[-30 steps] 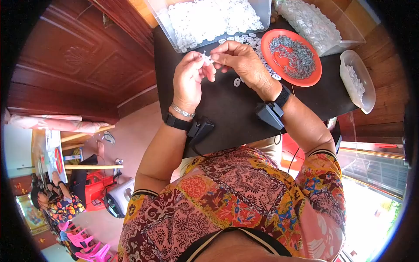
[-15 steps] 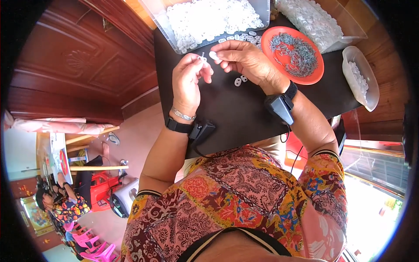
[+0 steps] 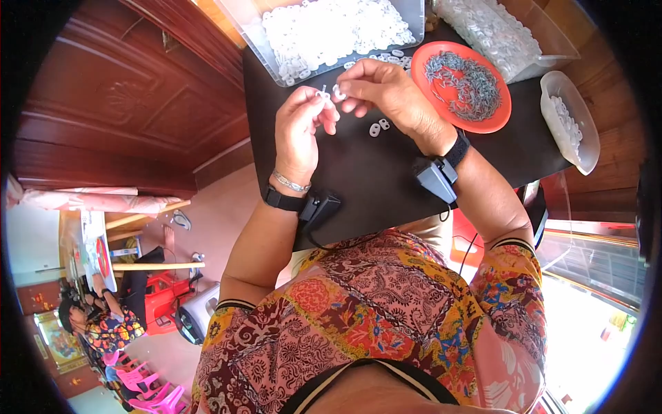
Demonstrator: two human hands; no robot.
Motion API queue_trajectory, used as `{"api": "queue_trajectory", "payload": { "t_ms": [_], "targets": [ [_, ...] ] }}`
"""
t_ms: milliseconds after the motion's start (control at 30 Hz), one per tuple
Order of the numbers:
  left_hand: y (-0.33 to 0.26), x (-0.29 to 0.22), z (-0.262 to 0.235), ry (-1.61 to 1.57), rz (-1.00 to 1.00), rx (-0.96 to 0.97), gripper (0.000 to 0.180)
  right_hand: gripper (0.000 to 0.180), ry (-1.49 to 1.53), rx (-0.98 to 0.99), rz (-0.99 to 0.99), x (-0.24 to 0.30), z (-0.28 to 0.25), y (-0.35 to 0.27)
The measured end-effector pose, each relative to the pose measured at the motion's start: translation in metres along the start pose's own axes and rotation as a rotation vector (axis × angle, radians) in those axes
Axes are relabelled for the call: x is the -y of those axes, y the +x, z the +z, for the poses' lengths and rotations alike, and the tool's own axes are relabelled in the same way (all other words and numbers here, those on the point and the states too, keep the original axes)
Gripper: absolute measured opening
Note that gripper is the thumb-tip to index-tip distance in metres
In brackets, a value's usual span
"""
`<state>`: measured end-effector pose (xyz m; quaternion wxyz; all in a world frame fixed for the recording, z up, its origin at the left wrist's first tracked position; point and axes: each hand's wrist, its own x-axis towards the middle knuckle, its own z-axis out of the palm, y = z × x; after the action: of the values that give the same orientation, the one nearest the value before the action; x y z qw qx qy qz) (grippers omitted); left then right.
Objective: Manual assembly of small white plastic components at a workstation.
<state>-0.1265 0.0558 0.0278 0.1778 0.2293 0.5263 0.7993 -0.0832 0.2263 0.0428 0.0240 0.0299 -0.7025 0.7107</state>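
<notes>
Over the dark table, my left hand (image 3: 298, 131) pinches a small white plastic piece (image 3: 321, 96) with a thin metal screw (image 3: 324, 88) standing up from it. Close beside it, my right hand (image 3: 396, 100) grips a white oval plastic piece (image 3: 337, 92) between thumb and fingers. The two pieces are almost side by side; whether they touch I cannot tell. Two loose white pieces with holes (image 3: 375, 130) lie on the table below my right hand. To the right of that hand sits an orange-red plate (image 3: 505, 110) heaped with grey screws (image 3: 476, 90).
A clear bin (image 3: 281, 72) full of white pieces stands at the far edge, with several spilled before it. At the far right are another clear container (image 3: 558, 52) and a small translucent tray (image 3: 586, 148). A person (image 3: 114, 328) sits at another table, far left.
My right hand has shifted slightly left and the piece in it has turned, coming nearer the one in my left hand. My left hand has barely moved.
</notes>
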Motion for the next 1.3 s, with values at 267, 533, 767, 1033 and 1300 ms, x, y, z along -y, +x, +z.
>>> {"api": "queue_trajectory", "payload": {
  "t_ms": [267, 533, 767, 1033, 1300],
  "targets": [
    [-0.002, 0.003, 0.002, 0.057, -0.01, -0.008, 0.018, 0.016, 0.246, -0.009, 0.011, -0.013, 0.002, 0.004],
    [-0.001, 0.003, -0.001, 0.092, 0.023, -0.031, 0.018, 0.018, 0.22, -0.007, 0.048, -0.006, -0.004, 0.003],
    [-0.005, 0.003, 0.004, 0.179, -0.018, -0.074, 0.014, 0.018, 0.231, -0.055, 0.052, 0.003, -0.005, -0.001],
    [-0.006, 0.004, 0.005, 0.259, -0.015, -0.078, 0.014, 0.016, 0.136, -0.035, -0.02, 0.003, -0.004, -0.002],
    [-0.006, 0.006, 0.003, 0.253, -0.022, -0.095, 0.015, 0.012, 0.009, -0.04, -0.122, -0.001, -0.001, -0.001]
  ]
}}
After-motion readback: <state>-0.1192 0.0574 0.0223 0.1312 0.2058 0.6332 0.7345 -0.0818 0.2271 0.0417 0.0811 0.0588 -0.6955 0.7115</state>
